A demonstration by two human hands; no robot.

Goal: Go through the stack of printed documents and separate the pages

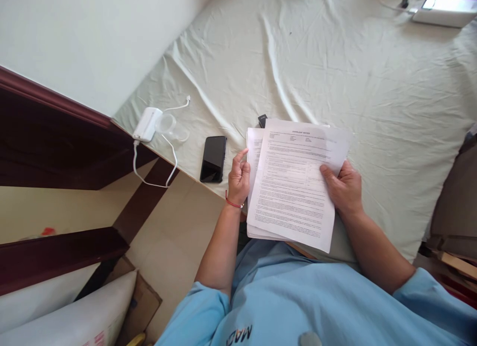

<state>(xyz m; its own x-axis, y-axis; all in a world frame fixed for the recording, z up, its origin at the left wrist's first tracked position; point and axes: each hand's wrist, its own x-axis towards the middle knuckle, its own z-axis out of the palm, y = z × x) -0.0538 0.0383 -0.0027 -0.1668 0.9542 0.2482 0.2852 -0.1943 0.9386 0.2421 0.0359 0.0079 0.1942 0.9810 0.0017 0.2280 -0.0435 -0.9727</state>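
Observation:
Several printed paper sheets [290,187] are held in front of my body, over the near edge of the cloth-covered table. My right hand [343,184] grips the top sheet at its right side, thumb on the printed face. At the left edge of the sheets under it, my left hand [239,176] is closed, its fingers partly hidden behind the paper. The top sheet sits shifted to the right, so a strip of the lower sheets shows on the left. A black phone [213,159] lies just left of my left hand. Behind the papers a small black object [263,120] is partly covered.
A white power adapter [148,124] with a white cable sits at the table's left edge, beside a clear round plastic piece [166,123]. The tablecloth [231,73] is wrinkled. At the far right stands a white device [443,12]. White sacks [82,311] lie at lower left.

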